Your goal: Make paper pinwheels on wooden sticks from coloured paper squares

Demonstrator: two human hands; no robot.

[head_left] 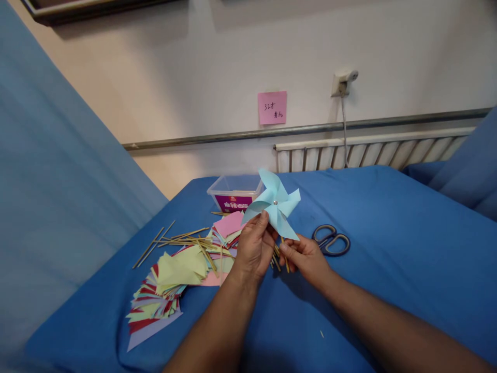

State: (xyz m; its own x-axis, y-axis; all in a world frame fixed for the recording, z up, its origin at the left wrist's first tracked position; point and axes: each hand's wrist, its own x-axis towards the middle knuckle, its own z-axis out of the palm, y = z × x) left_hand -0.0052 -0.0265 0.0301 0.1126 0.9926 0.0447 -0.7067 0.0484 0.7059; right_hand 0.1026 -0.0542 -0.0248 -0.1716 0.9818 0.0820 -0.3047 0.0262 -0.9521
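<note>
A light blue paper pinwheel, with a silvery pin at its centre, is held up above the table. My left hand is closed on its lower left blade, thumb in front. Below the blades, my right hand pinches the thin wooden stick of the pinwheel. The stick's upper part is hidden behind the paper. Dark-handled scissors lie just beyond my right hand, their blades out of sight behind it.
Fanned coloured paper sheets spread over the blue tablecloth on the left, with loose wooden sticks on and beside them. A clear plastic box with a purple label stands behind. A pink note is on the wall.
</note>
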